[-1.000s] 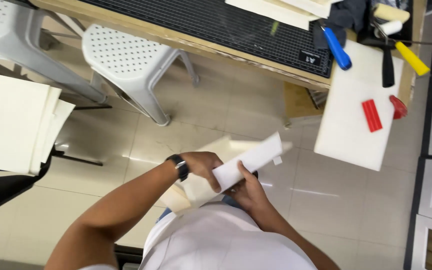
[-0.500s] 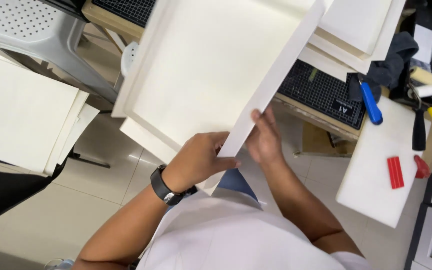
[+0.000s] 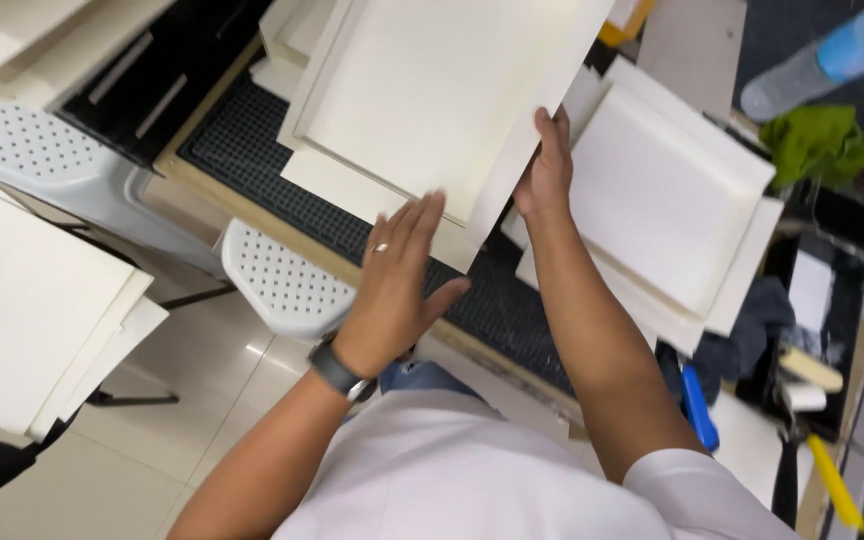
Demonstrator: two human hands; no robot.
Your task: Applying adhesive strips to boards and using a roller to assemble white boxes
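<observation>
The desk (image 3: 252, 215) runs slantwise across the view, most of it under a dark gridded mat (image 3: 497, 300); its far end is cut off by the frame. Above it the person holds a large cream board (image 3: 432, 100) with a raised border, tilted, its upper part running out of the picture. A second cream sheet (image 3: 352, 190) shows just behind and below it; whether the two are joined cannot be told. To the right a stack of white panels (image 3: 667, 215) lies on the mat, partly hidden behind the right forearm. At the far left another pile of cream boards (image 3: 32, 300) is cut off by the edge, and what carries it is unclear.

Two grey perforated plastic chairs (image 3: 287, 285) stand on the tiled floor beside the desk.

The right hand (image 3: 547, 170) has its grip closed on the board's right edge, fingers wrapped over the rim. The left hand (image 3: 397, 275), with a ring and a black wristwatch (image 3: 337, 372), is spread wide and flat, fingertips near the board's lower corner; contact cannot be made out.

A black tray (image 3: 832, 330) at the right holds a roller-like tool (image 3: 810, 368), blurred. Nearby lie a green cloth (image 3: 817, 140), a clear bottle (image 3: 822, 55) and a blue-handled tool (image 3: 697, 405).
</observation>
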